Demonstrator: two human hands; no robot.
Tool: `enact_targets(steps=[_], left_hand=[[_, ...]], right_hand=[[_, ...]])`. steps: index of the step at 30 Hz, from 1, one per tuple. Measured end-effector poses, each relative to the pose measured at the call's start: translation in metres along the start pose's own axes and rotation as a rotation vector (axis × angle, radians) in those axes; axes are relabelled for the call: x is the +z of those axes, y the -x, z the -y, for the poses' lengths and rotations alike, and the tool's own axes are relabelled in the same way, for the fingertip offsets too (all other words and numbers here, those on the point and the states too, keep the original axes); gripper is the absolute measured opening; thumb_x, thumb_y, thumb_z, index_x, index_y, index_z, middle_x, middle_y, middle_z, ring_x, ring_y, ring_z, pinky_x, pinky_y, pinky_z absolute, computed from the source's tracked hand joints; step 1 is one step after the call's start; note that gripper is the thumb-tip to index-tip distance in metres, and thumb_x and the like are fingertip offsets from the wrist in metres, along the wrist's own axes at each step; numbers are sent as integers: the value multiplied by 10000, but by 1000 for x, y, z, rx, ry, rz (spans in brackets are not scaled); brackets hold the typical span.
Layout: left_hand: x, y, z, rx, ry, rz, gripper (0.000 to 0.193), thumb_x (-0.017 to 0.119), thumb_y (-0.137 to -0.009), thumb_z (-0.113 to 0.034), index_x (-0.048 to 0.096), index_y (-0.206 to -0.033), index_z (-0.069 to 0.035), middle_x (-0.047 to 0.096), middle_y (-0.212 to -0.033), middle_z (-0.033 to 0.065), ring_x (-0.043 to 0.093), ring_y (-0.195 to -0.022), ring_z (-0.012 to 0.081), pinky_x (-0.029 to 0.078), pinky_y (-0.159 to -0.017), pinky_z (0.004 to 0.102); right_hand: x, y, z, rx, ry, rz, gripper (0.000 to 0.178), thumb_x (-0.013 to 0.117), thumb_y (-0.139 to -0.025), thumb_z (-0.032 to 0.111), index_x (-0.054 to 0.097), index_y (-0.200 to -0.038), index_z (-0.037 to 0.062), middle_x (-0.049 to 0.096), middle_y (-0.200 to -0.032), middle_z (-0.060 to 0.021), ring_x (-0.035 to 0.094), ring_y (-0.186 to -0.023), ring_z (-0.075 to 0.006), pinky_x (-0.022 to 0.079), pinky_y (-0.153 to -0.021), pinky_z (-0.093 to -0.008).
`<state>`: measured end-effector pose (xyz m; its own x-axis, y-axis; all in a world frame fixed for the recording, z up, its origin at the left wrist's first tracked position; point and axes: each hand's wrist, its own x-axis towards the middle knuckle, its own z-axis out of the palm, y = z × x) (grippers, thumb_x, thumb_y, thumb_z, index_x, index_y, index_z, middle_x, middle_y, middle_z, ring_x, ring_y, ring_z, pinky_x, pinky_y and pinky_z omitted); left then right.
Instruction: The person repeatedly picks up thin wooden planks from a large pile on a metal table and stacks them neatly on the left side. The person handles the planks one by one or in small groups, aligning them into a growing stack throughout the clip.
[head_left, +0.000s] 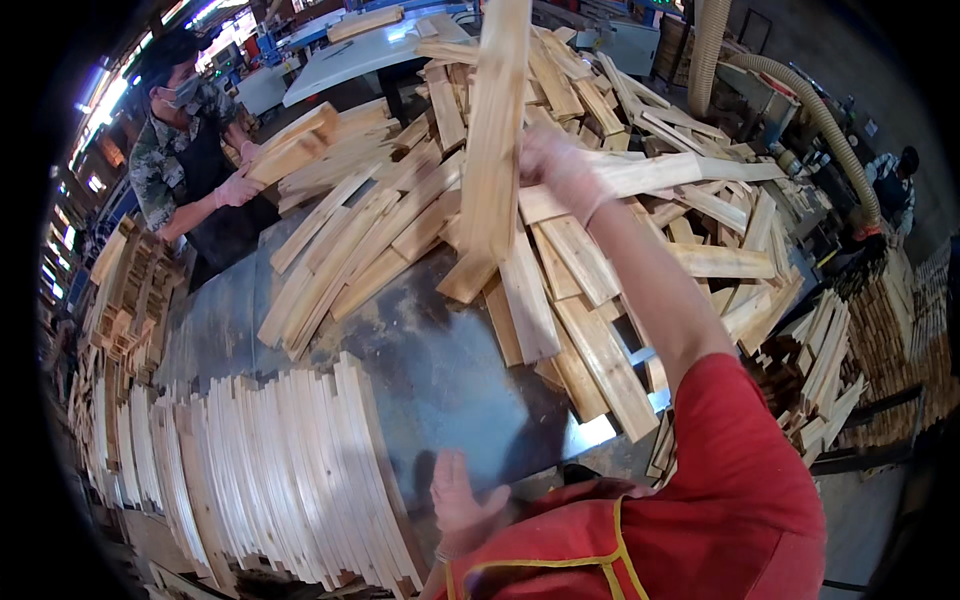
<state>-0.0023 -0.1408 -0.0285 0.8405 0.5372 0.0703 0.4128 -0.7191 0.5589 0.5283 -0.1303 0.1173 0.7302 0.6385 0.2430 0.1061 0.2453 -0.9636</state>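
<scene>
A long pale wooden board (495, 130) stands raised over the worktable, its lower end at the loose pile. My right hand (565, 170), thinly gloved and blurred by motion, grips this board at its right edge; some of the fingers are hidden behind it. Close to my body at the front edge, my left hand (465, 505) holds nothing, with its fingers stretched out and thumb apart. Just left of it stands a tight row of narrow wooden boards (290, 470). Under and around my right arm, loose wooden boards (590, 260) lie heaped at many angles.
A dark metal tabletop (430, 350) shows between the row and the pile. Across to the left, a masked co-worker (190, 150) holds several boards (295, 145). Stacked wood (130, 300) stands at far left. A ribbed hose (820, 105) and another person (893, 185) are at right.
</scene>
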Motion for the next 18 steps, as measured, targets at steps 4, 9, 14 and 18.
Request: enact_targets(steps=[4, 9, 14, 18], left_hand=[[34, -11, -10, 62, -22, 5, 958, 911, -737, -397, 510, -1518, -13, 503, -1562, 225, 493, -1432, 426, 411, -1163, 524], [38, -50, -62, -42, -7, 124, 839, 882, -775, -353, 545, -1452, 9, 569, -1460, 257, 592, -1300, 437, 499, -1074, 512], [47, -62, -79, -100, 42, 154, 753, 834, -788, -237, 544, -1439, 6, 585, -1426, 251, 603, -1256, 459, 513, -1028, 514], [81, -62, -61, -122, 61, 103, 773, 833, -833, -377, 544, -1447, -5, 588, -1422, 251, 603, -1283, 428, 513, -1059, 474]], right_hand=[[-101, -44, 23, -112, 998, -190, 879, 819, -852, 420, 439, -1575, 95, 677, -1310, -192, 650, -1237, -352, 501, -1060, -408], [-162, -24, -33, 183, 1868, 345, 1204, 898, -672, 483, 311, -1662, 127, 453, -1610, -212, 438, -1491, -375, 345, -1228, -537], [-125, 15, -43, 271, 1628, 564, 1236, 916, -655, 493, 302, -1667, 134, 538, -1534, -206, 493, -1456, -374, 386, -1212, -494], [-70, 58, -33, 459, 1582, 864, 1203, 919, -694, 506, 331, -1644, 61, 637, -1413, -213, 610, -1336, -369, 490, -1127, -446]])
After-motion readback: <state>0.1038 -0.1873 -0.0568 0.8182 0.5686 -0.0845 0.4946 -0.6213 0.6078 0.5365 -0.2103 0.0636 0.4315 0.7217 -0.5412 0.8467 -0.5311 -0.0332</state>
